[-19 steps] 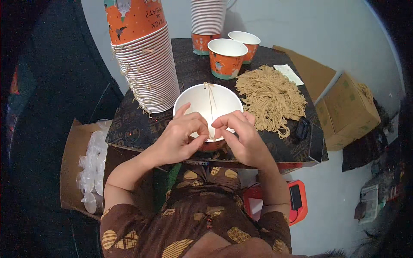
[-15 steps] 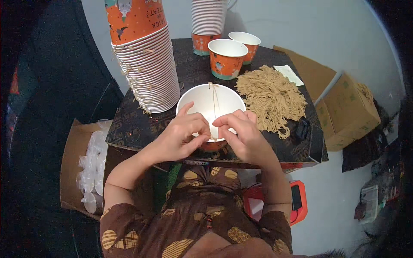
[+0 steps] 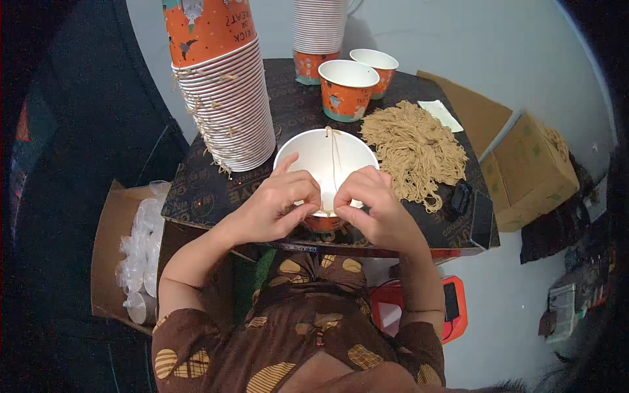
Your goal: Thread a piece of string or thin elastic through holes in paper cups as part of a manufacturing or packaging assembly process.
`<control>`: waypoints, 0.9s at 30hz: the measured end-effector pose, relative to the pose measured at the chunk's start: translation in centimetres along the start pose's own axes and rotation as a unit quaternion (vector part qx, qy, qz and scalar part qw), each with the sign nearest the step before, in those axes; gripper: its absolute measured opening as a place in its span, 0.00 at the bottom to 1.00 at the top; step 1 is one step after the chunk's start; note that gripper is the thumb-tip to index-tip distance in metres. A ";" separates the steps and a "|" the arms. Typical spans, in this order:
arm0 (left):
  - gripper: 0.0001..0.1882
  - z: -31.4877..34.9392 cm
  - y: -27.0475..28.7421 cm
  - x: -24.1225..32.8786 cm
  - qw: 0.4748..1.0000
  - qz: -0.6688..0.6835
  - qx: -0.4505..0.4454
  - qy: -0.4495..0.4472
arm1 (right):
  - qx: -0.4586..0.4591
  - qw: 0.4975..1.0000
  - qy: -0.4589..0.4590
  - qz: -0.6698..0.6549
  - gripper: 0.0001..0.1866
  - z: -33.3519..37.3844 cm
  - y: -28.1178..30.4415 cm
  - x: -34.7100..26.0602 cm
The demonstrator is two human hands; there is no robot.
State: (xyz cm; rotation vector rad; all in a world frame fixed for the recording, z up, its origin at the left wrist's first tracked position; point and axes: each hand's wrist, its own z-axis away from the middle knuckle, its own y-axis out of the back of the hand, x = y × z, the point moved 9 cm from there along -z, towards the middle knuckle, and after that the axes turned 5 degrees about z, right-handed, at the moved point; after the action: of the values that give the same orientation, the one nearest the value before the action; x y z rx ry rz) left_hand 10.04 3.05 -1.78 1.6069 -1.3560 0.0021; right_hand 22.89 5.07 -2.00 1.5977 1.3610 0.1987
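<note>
A paper bucket (image 3: 321, 147), white inside and orange outside, stands in front of me near the table's front edge. One end of a tan string (image 3: 335, 160) is knotted at its far rim, and the string runs down across the inside. At the near rim, my left hand (image 3: 280, 208) pinches with thumb and forefinger, a bit of string showing by the fingertips. Just to its right, my right hand (image 3: 372, 202) is also closed in a pinch at the string's end. The fingers partly hide the near rim.
Left stands a tall stack of upturned buckets (image 3: 229, 105) with string ends along the rims. A tan string pile (image 3: 416, 150) lies right, two orange buckets (image 3: 349, 92) and another stack (image 3: 318, 33) behind. Cardboard boxes (image 3: 108, 255) flank the black table (image 3: 216, 203).
My right hand has drawn slightly down and its fingertips have closed together near the rim. The bucket has shifted a little to the right. My left hand is nearly still.
</note>
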 end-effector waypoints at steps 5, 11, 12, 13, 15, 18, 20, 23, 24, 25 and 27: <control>0.04 0.2 0.1 -0.3 1.000 -0.011 -0.002 0.020 | 0.046 0.998 0.027 -0.021 0.04 1.0 1.0 -0.4; 0.04 0.0 0.6 -0.8 0.998 -0.003 0.004 0.065 | 0.039 0.995 0.089 0.017 0.04 2.7 1.7 -1.5; 0.04 -0.1 0.5 -1.1 0.997 -0.005 -0.003 0.076 | 0.039 0.995 0.089 0.017 0.04 2.8 1.7 -1.4; 0.04 -0.1 0.5 -1.3 0.996 -0.007 -0.010 0.087 | 0.012 0.996 0.089 0.013 0.04 2.8 1.3 -1.3; 0.04 -0.3 0.4 -1.6 0.995 -0.010 -0.016 0.099 | -0.013 0.996 0.089 0.010 0.04 2.9 0.9 -1.1; 0.04 0.0 1.4 -2.0 0.997 -0.033 0.033 0.063 | 0.010 0.997 0.073 -0.010 0.05 3.0 0.9 -0.9; 0.11 0.5 3.8 -1.1 0.981 -0.121 0.155 -0.002 | 0.062 0.996 0.067 0.002 0.06 3.0 1.3 -0.8; 0.15 1.4 6.9 -1.8 0.897 -0.328 0.236 0.182 | 0.083 0.992 0.064 0.065 0.08 3.4 1.7 -1.4; 0.15 1.2 6.9 -1.9 0.896 -0.328 0.236 0.181 | 0.084 0.992 0.065 0.065 0.08 3.6 1.7 -1.5; 0.16 1.4 6.3 -4.2 0.896 -0.293 0.179 0.281 | 0.088 0.991 0.069 0.071 0.08 3.9 1.8 -1.7; 0.22 2.8 5.6 -5.8 0.907 -0.246 0.157 0.305 | 0.074 0.991 0.071 0.086 0.10 4.3 1.1 -2.3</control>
State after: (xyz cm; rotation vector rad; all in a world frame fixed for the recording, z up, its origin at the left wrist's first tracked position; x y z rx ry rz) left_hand 2.19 6.21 -2.78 1.9615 -0.4642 0.4062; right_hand 25.71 0.92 -2.30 1.8583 1.3714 0.3268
